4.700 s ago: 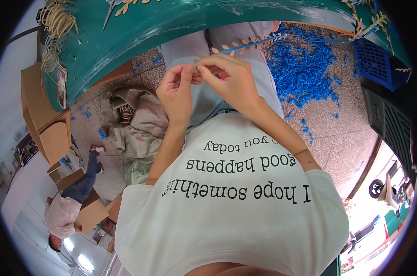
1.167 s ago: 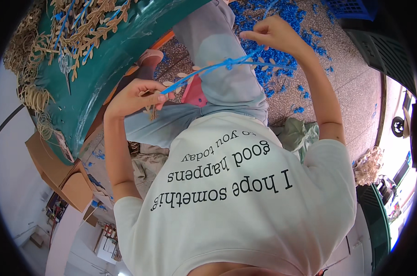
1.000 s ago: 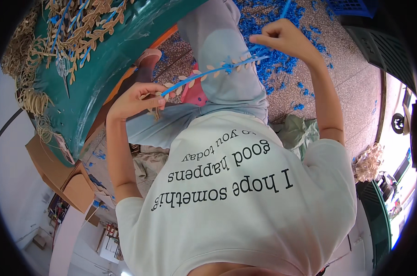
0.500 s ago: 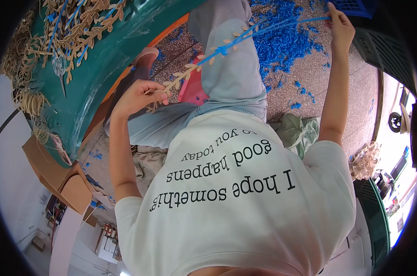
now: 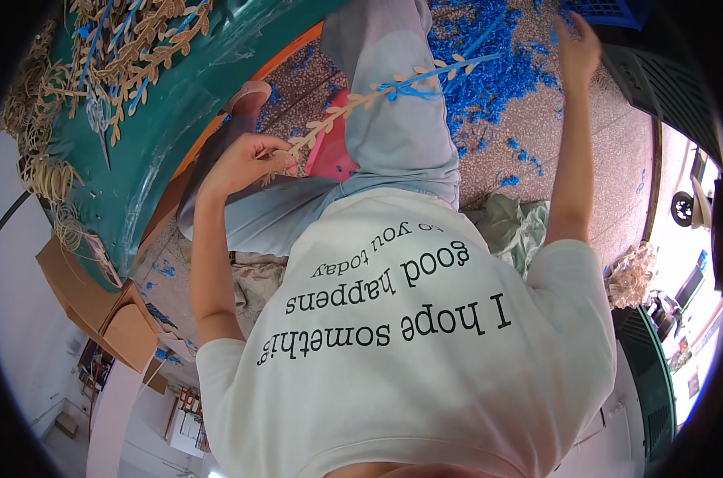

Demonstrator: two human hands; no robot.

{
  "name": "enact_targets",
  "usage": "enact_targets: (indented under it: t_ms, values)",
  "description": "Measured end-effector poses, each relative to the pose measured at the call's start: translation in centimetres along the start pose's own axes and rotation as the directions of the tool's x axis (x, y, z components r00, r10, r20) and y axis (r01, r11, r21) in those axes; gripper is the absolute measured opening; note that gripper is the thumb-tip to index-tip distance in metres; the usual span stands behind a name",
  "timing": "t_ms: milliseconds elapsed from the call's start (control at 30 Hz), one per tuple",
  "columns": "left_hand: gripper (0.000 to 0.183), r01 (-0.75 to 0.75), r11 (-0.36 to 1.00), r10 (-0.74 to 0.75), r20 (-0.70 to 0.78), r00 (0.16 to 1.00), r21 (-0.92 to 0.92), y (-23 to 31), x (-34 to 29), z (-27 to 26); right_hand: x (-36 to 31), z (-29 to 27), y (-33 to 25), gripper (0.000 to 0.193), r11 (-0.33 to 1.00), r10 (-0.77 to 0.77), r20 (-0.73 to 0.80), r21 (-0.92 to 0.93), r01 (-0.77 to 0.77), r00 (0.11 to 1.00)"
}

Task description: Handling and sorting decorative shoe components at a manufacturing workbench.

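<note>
My left hand [image 5: 254,162] is closed on one end of a tan leaf-shaped trim strip [image 5: 327,121]. The strip slants up to the right across my jeans, with a thin blue strip [image 5: 475,61] still along its far end. A loose blue loop [image 5: 416,94] hangs about midway. At the upper right, apart from the trim, my right hand [image 5: 578,49] is raised with its fingers spread, slightly blurred.
Blue scraps [image 5: 477,88] heap on the speckled floor [image 5: 593,183]. A green table [image 5: 150,143] at left bears more leaf trims [image 5: 158,40] and scissors [image 5: 100,119]. There is a blue basket [image 5: 605,11] at upper right, a pink object [image 5: 328,151] by my legs and a cardboard box [image 5: 98,307] lower left.
My right hand has let go of the blue strips it was pulling taut and moved slightly left, its fingers apart. The trim's far end now stands free. My left hand keeps its hold.
</note>
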State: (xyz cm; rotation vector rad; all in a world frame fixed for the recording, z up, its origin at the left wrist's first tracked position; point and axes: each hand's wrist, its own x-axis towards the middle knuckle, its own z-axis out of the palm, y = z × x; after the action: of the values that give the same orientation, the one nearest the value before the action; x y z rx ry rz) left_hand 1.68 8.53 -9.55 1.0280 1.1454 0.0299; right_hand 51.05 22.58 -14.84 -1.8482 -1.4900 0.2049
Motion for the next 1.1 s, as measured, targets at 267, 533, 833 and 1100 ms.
enact_targets:
  t_ms: [267, 533, 833, 1100]
  values:
    - [0.028, -0.069, 0.989, 0.094, -0.195, 0.976, 0.130, 1.0, 0.4, 1.4, -13.3, 3.9, -14.9, 0.019, 0.819, -0.573, 0.442, 0.354, 0.452, 0.690]
    - [0.039, -0.357, 0.870, 0.206, -0.407, 0.890, -0.340, -1.2, -0.7, -0.6, -13.5, 3.4, -15.4, 0.012, 0.879, -0.440, 0.623, 0.448, 0.166, 0.647]
    - [0.028, -0.407, 0.708, 0.684, -0.417, 0.598, 0.577, 5.8, 3.0, 6.0, -13.4, 3.5, -16.5, 0.009, 0.880, -0.304, 0.779, 0.450, -0.150, 0.549]
    - [0.016, -0.435, 0.735, 0.633, -0.294, 0.717, 0.520, 5.9, 5.5, 6.4, -11.8, 2.3, -17.5, 0.008, 0.871, -0.097, 0.956, 0.217, -0.440, 0.278]
